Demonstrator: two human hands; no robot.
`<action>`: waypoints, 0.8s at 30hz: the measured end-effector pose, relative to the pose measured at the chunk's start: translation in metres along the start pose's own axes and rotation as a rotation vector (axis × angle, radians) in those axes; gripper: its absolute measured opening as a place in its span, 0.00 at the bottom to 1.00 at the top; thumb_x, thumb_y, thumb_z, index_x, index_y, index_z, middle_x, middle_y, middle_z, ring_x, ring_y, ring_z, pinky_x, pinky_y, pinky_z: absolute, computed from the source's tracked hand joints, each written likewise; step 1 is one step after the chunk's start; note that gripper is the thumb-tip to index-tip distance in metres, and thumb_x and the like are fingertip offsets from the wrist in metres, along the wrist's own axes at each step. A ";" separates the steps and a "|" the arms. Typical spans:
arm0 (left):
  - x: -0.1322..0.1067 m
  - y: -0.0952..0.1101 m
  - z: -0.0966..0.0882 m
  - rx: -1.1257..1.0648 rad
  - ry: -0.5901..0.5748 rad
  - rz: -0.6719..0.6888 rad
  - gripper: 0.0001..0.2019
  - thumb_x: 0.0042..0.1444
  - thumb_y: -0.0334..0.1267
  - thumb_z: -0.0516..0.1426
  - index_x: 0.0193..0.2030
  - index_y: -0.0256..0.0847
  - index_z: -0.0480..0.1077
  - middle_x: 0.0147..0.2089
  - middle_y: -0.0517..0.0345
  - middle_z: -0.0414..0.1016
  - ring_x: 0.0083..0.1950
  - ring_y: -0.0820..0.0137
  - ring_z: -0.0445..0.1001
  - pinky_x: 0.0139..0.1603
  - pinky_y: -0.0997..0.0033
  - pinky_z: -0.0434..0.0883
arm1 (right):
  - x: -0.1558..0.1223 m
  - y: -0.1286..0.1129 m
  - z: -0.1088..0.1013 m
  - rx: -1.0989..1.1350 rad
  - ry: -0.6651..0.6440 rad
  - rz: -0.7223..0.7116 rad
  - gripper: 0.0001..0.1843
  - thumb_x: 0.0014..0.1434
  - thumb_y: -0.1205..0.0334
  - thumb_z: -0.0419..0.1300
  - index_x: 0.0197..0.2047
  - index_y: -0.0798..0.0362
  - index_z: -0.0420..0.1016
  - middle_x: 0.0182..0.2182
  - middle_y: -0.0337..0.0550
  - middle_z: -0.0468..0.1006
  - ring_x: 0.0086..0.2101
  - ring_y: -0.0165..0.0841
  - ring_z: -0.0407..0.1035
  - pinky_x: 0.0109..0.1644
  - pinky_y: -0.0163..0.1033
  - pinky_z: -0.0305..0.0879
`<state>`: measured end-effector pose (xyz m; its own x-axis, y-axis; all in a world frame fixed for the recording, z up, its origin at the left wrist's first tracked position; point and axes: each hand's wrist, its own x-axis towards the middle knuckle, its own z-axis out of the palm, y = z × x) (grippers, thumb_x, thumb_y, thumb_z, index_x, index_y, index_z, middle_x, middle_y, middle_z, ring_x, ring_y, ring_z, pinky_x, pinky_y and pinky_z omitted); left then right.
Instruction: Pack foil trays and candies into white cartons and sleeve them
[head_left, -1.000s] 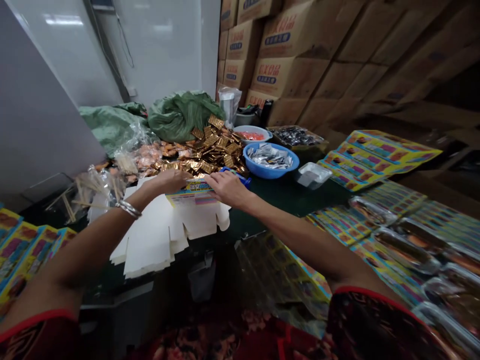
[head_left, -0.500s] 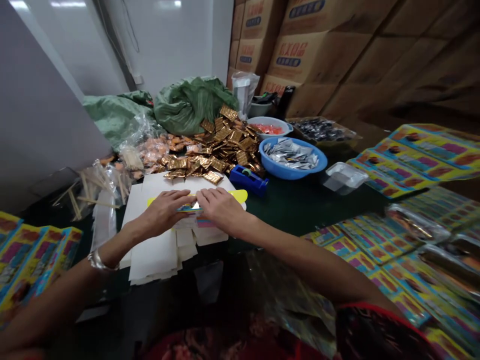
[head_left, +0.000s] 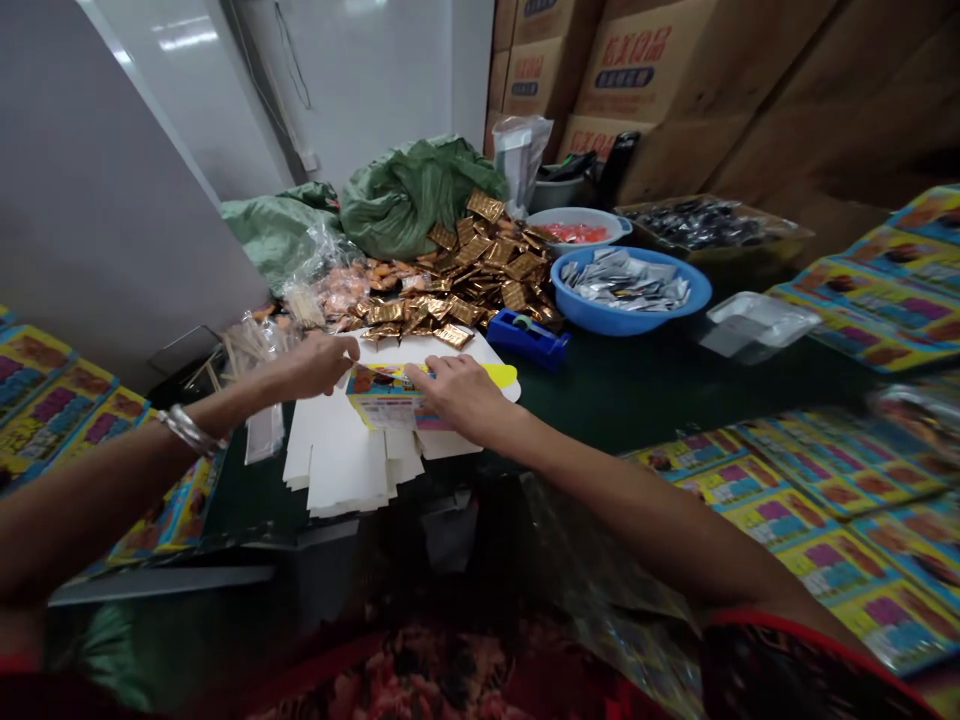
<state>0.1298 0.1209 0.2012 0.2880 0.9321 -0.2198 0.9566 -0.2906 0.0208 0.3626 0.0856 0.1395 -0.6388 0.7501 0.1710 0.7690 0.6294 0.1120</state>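
Note:
A printed card (head_left: 382, 395) in yellow and other bright colours lies on a stack of white die-cut card blanks (head_left: 337, 460). The fingers of my right hand (head_left: 459, 395) lie on the card's right part. It is hidden whether they grip it. My left hand (head_left: 315, 365) hangs just left of the card, above the white blanks, holding nothing visible. A silver bangle (head_left: 189, 430) circles that wrist. A yellow tab (head_left: 501, 375) shows beyond my right hand. Gold sachets (head_left: 465, 285) are heaped just past the stack, and a blue tape dispenser (head_left: 526, 338) stands to its right.
A blue bowl of silver sachets (head_left: 630, 295) and a clear plastic tray (head_left: 757, 325) stand on the dark table. Printed sheets (head_left: 832, 530) lie at both sides. Green sacks (head_left: 420, 195) and brown cartons (head_left: 660, 70) rise behind, with loose wooden sticks (head_left: 251, 350) at left.
My left hand has drawn back leftward from the card, uncovering more of it. My right hand stays on the card. The whole view has swung, so everything sits further right and higher.

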 end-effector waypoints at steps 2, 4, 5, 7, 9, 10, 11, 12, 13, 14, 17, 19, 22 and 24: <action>0.002 -0.006 -0.003 -0.282 -0.082 -0.066 0.12 0.61 0.33 0.48 0.49 0.38 0.67 0.19 0.61 0.68 0.21 0.69 0.70 0.26 0.73 0.63 | 0.002 -0.003 -0.002 0.027 0.003 0.008 0.21 0.67 0.65 0.51 0.62 0.55 0.65 0.48 0.56 0.74 0.44 0.43 0.69 0.43 0.43 0.51; 0.002 -0.017 0.003 -0.444 -0.100 -0.108 0.12 0.58 0.34 0.50 0.49 0.39 0.65 0.19 0.63 0.67 0.19 0.72 0.67 0.23 0.74 0.59 | 0.002 -0.006 -0.003 0.041 0.007 0.002 0.21 0.68 0.65 0.51 0.63 0.55 0.64 0.48 0.56 0.74 0.44 0.43 0.69 0.42 0.43 0.50; 0.001 -0.023 0.008 -0.460 -0.074 -0.107 0.13 0.57 0.35 0.52 0.48 0.39 0.65 0.21 0.63 0.67 0.20 0.72 0.66 0.23 0.74 0.58 | 0.002 -0.008 -0.003 0.042 0.009 -0.006 0.21 0.68 0.65 0.51 0.63 0.56 0.64 0.48 0.57 0.74 0.43 0.43 0.69 0.42 0.43 0.50; -0.003 -0.031 0.016 -0.361 0.025 -0.060 0.12 0.53 0.36 0.54 0.45 0.40 0.65 0.24 0.62 0.68 0.24 0.71 0.67 0.25 0.74 0.59 | 0.002 -0.009 -0.003 0.037 0.017 -0.023 0.21 0.68 0.66 0.50 0.63 0.56 0.64 0.48 0.57 0.74 0.43 0.43 0.69 0.42 0.43 0.50; -0.007 -0.032 0.020 -0.167 0.133 0.005 0.10 0.51 0.37 0.56 0.41 0.40 0.66 0.28 0.59 0.69 0.28 0.69 0.68 0.28 0.72 0.59 | 0.001 -0.010 -0.002 0.030 0.033 -0.034 0.21 0.69 0.66 0.49 0.63 0.57 0.64 0.48 0.58 0.74 0.43 0.43 0.69 0.42 0.43 0.50; -0.009 -0.029 0.021 -0.082 0.176 0.021 0.09 0.50 0.36 0.57 0.39 0.40 0.66 0.30 0.58 0.70 0.31 0.68 0.68 0.29 0.71 0.59 | 0.000 -0.011 -0.001 0.027 0.042 -0.035 0.20 0.69 0.67 0.48 0.63 0.57 0.64 0.48 0.58 0.75 0.43 0.43 0.69 0.42 0.44 0.50; -0.011 -0.025 0.021 -0.028 0.206 0.015 0.07 0.50 0.36 0.57 0.37 0.40 0.66 0.31 0.57 0.70 0.32 0.67 0.69 0.30 0.70 0.59 | 0.000 -0.011 0.000 0.026 0.051 -0.033 0.20 0.69 0.67 0.47 0.62 0.57 0.65 0.47 0.58 0.75 0.43 0.43 0.69 0.42 0.44 0.51; -0.012 -0.019 0.021 -0.013 0.224 -0.016 0.06 0.51 0.36 0.57 0.37 0.40 0.66 0.31 0.56 0.71 0.33 0.67 0.69 0.30 0.70 0.59 | 0.000 -0.011 0.001 0.028 0.062 -0.027 0.20 0.69 0.68 0.47 0.62 0.57 0.65 0.47 0.58 0.75 0.43 0.44 0.69 0.42 0.44 0.51; -0.014 -0.013 0.023 -0.033 0.237 -0.065 0.06 0.51 0.35 0.57 0.36 0.39 0.66 0.32 0.55 0.71 0.33 0.66 0.69 0.30 0.70 0.59 | 0.000 -0.012 0.002 0.030 0.075 -0.018 0.19 0.69 0.68 0.46 0.61 0.57 0.66 0.46 0.58 0.75 0.43 0.44 0.69 0.42 0.44 0.51; -0.017 -0.007 0.025 -0.074 0.246 -0.119 0.06 0.52 0.36 0.57 0.37 0.39 0.66 0.32 0.55 0.72 0.33 0.66 0.70 0.30 0.70 0.60 | 0.001 -0.012 0.003 0.032 0.088 -0.011 0.19 0.69 0.68 0.47 0.60 0.57 0.66 0.46 0.58 0.76 0.42 0.44 0.69 0.42 0.45 0.51; -0.030 0.000 0.038 -0.181 0.269 -0.173 0.11 0.56 0.39 0.55 0.44 0.37 0.67 0.34 0.53 0.75 0.33 0.65 0.73 0.32 0.68 0.67 | 0.002 -0.013 0.007 0.036 0.111 0.005 0.19 0.69 0.68 0.47 0.60 0.56 0.67 0.45 0.57 0.76 0.42 0.43 0.69 0.41 0.45 0.51; -0.041 -0.008 0.047 -0.140 0.279 -0.049 0.16 0.58 0.38 0.52 0.52 0.34 0.66 0.43 0.46 0.78 0.43 0.61 0.77 0.42 0.61 0.73 | 0.003 -0.012 0.008 0.042 0.114 0.001 0.18 0.69 0.68 0.48 0.58 0.56 0.68 0.45 0.57 0.76 0.42 0.43 0.69 0.41 0.44 0.50; -0.058 -0.032 0.050 0.008 0.242 0.186 0.26 0.57 0.33 0.50 0.64 0.34 0.61 0.66 0.36 0.65 0.67 0.53 0.64 0.65 0.47 0.64 | 0.002 -0.011 0.009 0.065 0.120 -0.003 0.16 0.67 0.67 0.51 0.57 0.58 0.69 0.46 0.57 0.76 0.43 0.44 0.69 0.42 0.45 0.50; -0.065 -0.046 0.050 0.011 0.146 0.271 0.32 0.57 0.32 0.52 0.70 0.37 0.55 0.73 0.39 0.54 0.74 0.52 0.52 0.71 0.45 0.56 | 0.001 -0.011 0.009 0.075 0.117 0.002 0.17 0.67 0.66 0.52 0.57 0.58 0.69 0.47 0.58 0.75 0.44 0.45 0.69 0.42 0.45 0.50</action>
<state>0.0643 0.0627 0.1662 0.5369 0.8411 -0.0654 0.8436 -0.5347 0.0492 0.3533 0.0819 0.1293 -0.6267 0.7253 0.2850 0.7636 0.6445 0.0389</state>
